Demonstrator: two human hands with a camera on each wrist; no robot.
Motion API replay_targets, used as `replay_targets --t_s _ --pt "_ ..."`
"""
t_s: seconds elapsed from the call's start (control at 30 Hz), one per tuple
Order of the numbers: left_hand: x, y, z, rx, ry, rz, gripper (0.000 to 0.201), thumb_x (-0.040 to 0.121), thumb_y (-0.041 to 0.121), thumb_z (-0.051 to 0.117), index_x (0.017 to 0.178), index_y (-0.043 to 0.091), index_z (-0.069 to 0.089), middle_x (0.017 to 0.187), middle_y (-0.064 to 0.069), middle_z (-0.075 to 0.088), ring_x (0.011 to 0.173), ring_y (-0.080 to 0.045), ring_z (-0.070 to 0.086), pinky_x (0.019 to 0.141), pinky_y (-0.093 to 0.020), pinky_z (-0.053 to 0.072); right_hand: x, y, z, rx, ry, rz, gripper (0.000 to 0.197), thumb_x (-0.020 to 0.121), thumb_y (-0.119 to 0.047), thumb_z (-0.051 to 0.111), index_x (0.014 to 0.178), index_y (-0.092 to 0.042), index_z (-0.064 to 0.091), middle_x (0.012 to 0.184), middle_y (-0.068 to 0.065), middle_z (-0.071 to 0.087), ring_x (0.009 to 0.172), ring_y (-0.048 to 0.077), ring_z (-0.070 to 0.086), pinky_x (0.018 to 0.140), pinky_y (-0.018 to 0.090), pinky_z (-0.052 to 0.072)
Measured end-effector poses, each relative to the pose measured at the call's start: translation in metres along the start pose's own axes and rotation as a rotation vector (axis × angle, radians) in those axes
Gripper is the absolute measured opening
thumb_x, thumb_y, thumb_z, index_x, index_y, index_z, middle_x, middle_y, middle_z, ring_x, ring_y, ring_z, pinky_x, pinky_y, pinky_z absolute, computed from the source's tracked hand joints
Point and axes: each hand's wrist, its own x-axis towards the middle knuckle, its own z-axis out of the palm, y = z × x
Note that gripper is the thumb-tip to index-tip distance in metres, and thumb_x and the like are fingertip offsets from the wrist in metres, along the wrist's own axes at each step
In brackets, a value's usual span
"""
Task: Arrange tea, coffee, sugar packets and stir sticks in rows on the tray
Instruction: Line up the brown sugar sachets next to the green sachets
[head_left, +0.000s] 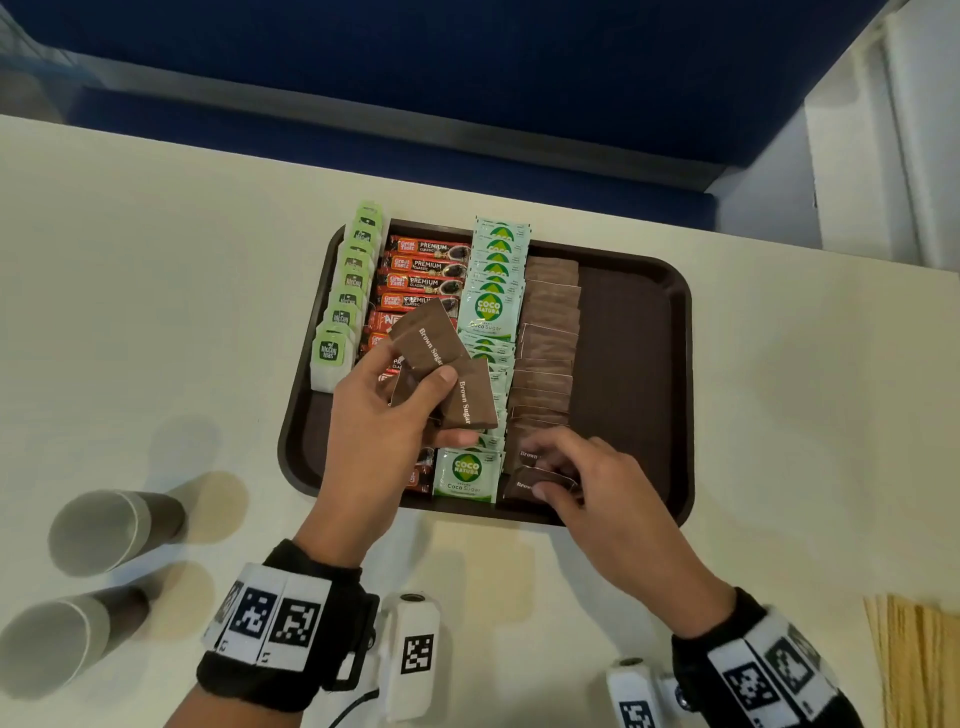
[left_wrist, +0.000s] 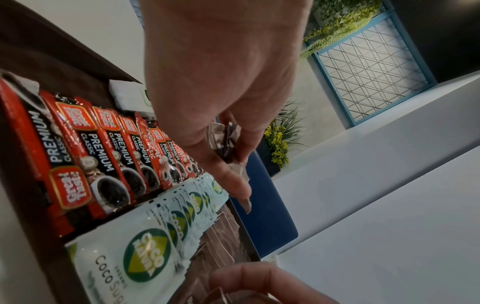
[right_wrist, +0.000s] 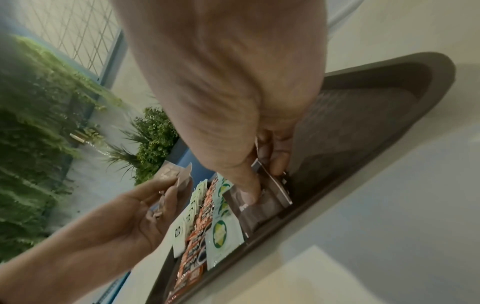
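A brown sugar packet (head_left: 540, 480) is being set down at the lower end of the brown sugar row (head_left: 548, 343), right of centre on the tray (head_left: 631, 374). It is pinched by the right hand (head_left: 597, 493), fingers curled onto it. A fan of spare brown sugar packets (head_left: 441, 364) is gripped in the left hand (head_left: 384, 421), held above the middle of the tray. To the left of the sugar, rows of coco sugar sachets (head_left: 491, 306), coffee sticks (head_left: 423, 270) and tea bags (head_left: 345, 306) are already laid. So the brown sugar row is judged nearly filled; next, another packet must be drawn from the left hand's fan. The stir sticks (head_left: 914, 660), at the lower right edge, are not yet placed; the bare strip at the tray's right is presumably reserved for them. Two paper cups (head_left: 104, 571) lie at the lower left.
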Motion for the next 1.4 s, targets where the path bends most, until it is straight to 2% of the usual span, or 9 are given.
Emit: replay_targets --t_s 0.13,0.23,0.37,0.53,0.97,1.07,1.23,1.33,1.4 --pt "-0.002 -0.002 0.0 -0.01 0.001 -0.007 0.033 0.1 0.004 0.072 0.13 0.019 0.07 0.115 -0.005 0.083 0.094 -0.032 0.083 0.061 -0.039 0.069 0.001 -0.002 0.007 -0.087 0.009 -0.053 0.042 0.102 -0.017 0.07 0.138 -0.036 0.06 0.113 -0.025 0.054 0.113 0.002 0.056 0.095 0.018 0.048" --pt "-0.003 -0.004 0.0 -0.018 0.001 -0.012 0.034 0.1 0.004 0.072 0.13 0.019 0.07 0.118 -0.006 0.082 0.096 -0.033 0.083 0.059 -0.037 0.069 0.003 0.001 0.011 -0.168 0.034 -0.111 0.042 0.103 -0.016 0.067 0.141 -0.032 0.059 0.129 -0.016 0.059 0.119 0.007 0.051 0.099 0.026 0.052" --pt "-0.004 -0.004 -0.002 -0.027 -0.003 -0.015 0.035 0.1 0.003 0.072 0.131 0.019 0.071 0.117 -0.005 0.082 0.096 -0.033 0.083 0.058 -0.037 0.068 0.004 0.009 0.017 -0.252 0.105 -0.151 0.042 0.102 -0.018 0.068 0.14 -0.03 0.059 0.133 -0.009 0.055 0.119 0.011 0.05 0.091 0.032 0.06" --pt "-0.005 -0.004 -0.003 -0.035 -0.006 -0.015 0.036 0.1 0.003 0.072 0.132 0.018 0.07 0.116 -0.007 0.082 0.095 -0.034 0.082 0.057 -0.038 0.068 0.006 0.01 0.019 -0.322 0.205 -0.174 0.043 0.096 -0.02 0.075 0.137 -0.026 0.061 0.126 -0.005 0.051 0.113 0.017 0.057 0.073 0.033 0.065" --pt "-0.005 -0.006 -0.007 -0.016 0.006 -0.013 0.033 0.1 0.004 0.073 0.13 0.018 0.071 0.115 -0.005 0.082 0.093 -0.034 0.083 0.06 -0.043 0.069 0.008 0.012 0.019 -0.323 0.217 -0.149 0.043 0.096 -0.029 0.076 0.136 -0.027 0.06 0.126 -0.006 0.05 0.116 0.013 0.053 0.073 0.028 0.062" --pt "-0.005 -0.006 -0.008 -0.01 0.007 -0.017 0.034 0.1 0.005 0.073 0.132 0.018 0.071 0.118 -0.007 0.082 0.094 -0.034 0.083 0.062 -0.046 0.069 0.008 0.009 0.015 -0.215 0.272 -0.137 0.035 0.098 -0.032 0.073 0.131 -0.027 0.064 0.121 -0.01 0.05 0.111 0.008 0.052 0.076 0.025 0.057" --pt "-0.007 -0.005 -0.003 -0.02 -0.015 -0.01 0.035 0.101 0.003 0.072 0.133 0.017 0.07 0.118 -0.008 0.081 0.094 -0.034 0.083 0.059 -0.043 0.069 0.007 -0.024 -0.002 0.411 0.301 -0.044 0.018 0.096 -0.036 0.077 0.111 -0.027 0.073 0.096 -0.009 0.069 0.089 0.012 0.067 0.075 0.017 0.053" --pt "-0.01 -0.005 0.004 -0.01 -0.043 -0.005 0.034 0.101 0.004 0.071 0.133 0.018 0.069 0.116 -0.008 0.082 0.093 -0.034 0.082 0.062 -0.043 0.069 0.013 -0.041 -0.004 0.569 0.213 0.011 0.026 0.088 -0.043 0.082 0.107 -0.027 0.073 0.092 -0.006 0.075 0.085 0.012 0.07 0.075 0.021 0.059" --pt "-0.011 -0.005 0.007 -0.008 -0.06 -0.01 0.033 0.102 0.004 0.071 0.131 0.019 0.069 0.115 -0.008 0.082 0.091 -0.034 0.082 0.063 -0.044 0.069 0.019 -0.044 -0.003 0.573 0.196 0.028 0.029 0.086 -0.038 0.087 0.108 -0.027 0.073 0.092 -0.003 0.075 0.083 0.013 0.071 0.075 0.027 0.063"
